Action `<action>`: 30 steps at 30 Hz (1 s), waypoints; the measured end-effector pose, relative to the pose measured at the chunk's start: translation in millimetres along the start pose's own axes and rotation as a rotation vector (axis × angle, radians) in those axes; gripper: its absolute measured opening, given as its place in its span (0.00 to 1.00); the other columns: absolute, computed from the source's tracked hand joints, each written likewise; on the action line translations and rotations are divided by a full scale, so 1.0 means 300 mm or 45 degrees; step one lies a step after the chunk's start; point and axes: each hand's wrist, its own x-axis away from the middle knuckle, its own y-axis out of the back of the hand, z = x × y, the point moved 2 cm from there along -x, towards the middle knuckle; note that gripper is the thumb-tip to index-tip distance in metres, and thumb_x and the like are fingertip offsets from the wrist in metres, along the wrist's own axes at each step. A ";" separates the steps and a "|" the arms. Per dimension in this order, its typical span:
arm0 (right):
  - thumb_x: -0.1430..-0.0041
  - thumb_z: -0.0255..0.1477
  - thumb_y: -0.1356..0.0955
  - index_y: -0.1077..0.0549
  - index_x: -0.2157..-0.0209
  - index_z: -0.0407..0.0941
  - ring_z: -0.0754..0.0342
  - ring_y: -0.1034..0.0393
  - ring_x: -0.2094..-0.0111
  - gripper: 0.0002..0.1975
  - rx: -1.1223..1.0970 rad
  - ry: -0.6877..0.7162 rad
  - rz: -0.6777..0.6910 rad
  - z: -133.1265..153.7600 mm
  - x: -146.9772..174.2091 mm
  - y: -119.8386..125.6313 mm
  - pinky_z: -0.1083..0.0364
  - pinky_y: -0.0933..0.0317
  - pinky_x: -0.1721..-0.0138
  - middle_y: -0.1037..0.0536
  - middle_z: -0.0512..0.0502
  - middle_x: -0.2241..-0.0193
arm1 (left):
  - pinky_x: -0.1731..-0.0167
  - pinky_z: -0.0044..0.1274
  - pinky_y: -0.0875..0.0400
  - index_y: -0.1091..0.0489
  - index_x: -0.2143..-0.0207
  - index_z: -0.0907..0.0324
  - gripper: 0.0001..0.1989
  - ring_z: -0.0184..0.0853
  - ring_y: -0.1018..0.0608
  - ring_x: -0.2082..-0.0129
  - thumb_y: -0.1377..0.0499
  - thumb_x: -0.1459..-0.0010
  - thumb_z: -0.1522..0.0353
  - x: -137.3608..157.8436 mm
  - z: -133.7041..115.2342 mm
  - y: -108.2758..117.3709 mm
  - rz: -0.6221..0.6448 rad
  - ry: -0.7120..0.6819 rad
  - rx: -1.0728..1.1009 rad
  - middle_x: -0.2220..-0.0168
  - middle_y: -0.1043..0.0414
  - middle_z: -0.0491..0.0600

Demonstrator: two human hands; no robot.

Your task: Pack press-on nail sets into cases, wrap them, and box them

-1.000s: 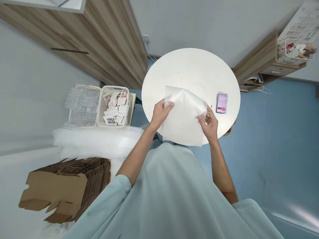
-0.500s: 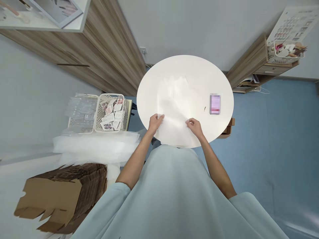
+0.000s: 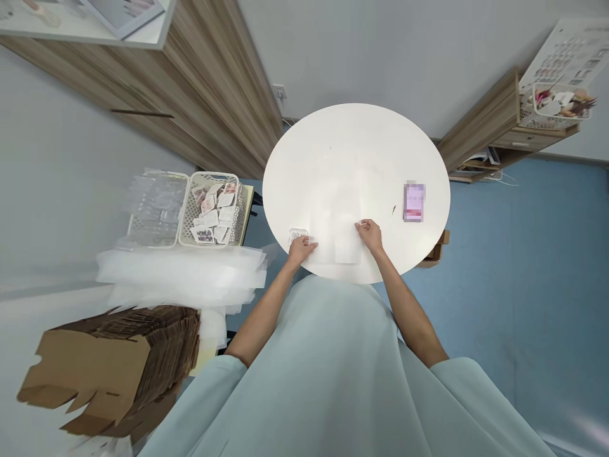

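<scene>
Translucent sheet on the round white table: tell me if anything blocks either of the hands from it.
Nothing visible does. The left hand and right hand are at opposite sides of the translucent sheet. A small packet lies just beyond the left hand, not between its fingertips and the sheet.

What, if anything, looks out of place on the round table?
A dark speck left of the phone in view, plus a tinier fleck farther back: both stand out against the white tabletop. Too small to identify.
</scene>
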 end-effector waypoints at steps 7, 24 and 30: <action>0.44 0.38 0.28 0.30 0.55 0.47 0.48 0.25 0.59 0.17 0.277 -0.020 0.095 -0.074 0.100 -0.040 0.52 0.34 0.58 0.21 0.45 0.60 | 0.60 0.28 0.29 0.24 0.55 0.59 0.15 0.38 0.19 0.66 0.31 0.44 0.65 -0.034 -0.023 -0.005 -0.128 -0.060 -0.215 0.64 0.20 0.49; 0.39 0.34 0.31 0.31 0.58 0.48 0.47 0.23 0.59 0.09 0.203 -0.069 -0.016 -0.148 0.084 0.061 0.52 0.34 0.56 0.19 0.46 0.63 | 0.38 0.36 0.31 0.29 0.38 0.57 0.26 0.49 0.26 0.38 0.36 0.40 0.67 -0.033 -0.010 0.171 -0.176 -0.585 -0.833 0.38 0.25 0.54; 0.37 0.37 0.30 0.30 0.51 0.46 0.46 0.24 0.57 0.16 0.306 -0.072 -0.054 -0.156 0.093 0.089 0.51 0.35 0.56 0.19 0.43 0.58 | 0.34 0.40 0.35 0.33 0.34 0.56 0.35 0.51 0.33 0.33 0.33 0.45 0.71 -0.059 0.031 0.247 0.028 -0.704 -1.067 0.32 0.32 0.54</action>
